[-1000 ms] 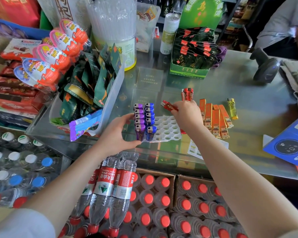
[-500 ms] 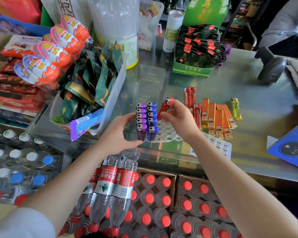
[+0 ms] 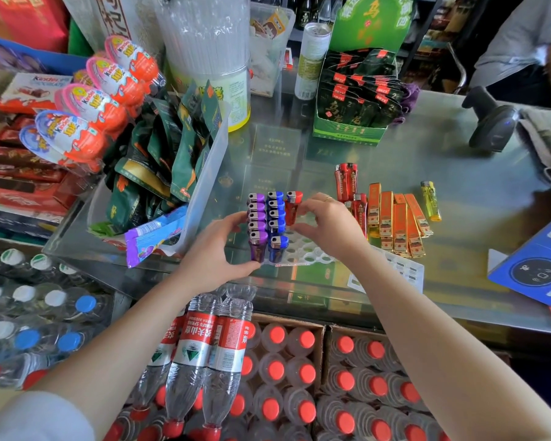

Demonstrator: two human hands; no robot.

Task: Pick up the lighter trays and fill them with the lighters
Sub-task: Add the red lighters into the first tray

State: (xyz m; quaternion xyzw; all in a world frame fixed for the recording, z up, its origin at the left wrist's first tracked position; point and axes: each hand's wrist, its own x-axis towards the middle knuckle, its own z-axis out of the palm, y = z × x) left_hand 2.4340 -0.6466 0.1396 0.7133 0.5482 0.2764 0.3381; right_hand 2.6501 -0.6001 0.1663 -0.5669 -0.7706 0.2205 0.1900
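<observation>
While the left hand (image 3: 218, 249) grips the near left edge of the white lighter tray (image 3: 309, 248), thumb below and fingers curled against the purple column, the right hand (image 3: 326, 226) pinches a red lighter (image 3: 292, 206) between thumb and fingertips at the far end of the tray's 3rd column. The tray lies at the middle of the frame on the glass counter (image 3: 458, 173). It holds 5 purple lighters (image 3: 257, 224) in its left column and 5 blue lighters (image 3: 275, 224) just beside them, all upright; the holes to their right are open. The red lighter stands upright, touching the blue column; whether it is seated in its hole I cannot tell.

Right of the tray, loose lighters lie on the glass: 3 red ones (image 3: 347, 186) near the right hand, a row of orange lighters (image 3: 395, 221) beside them, and 1 yellow lighter (image 3: 430, 200) apart at the right. A barcode scanner (image 3: 493, 122) rests at the upper right of the frame.
</observation>
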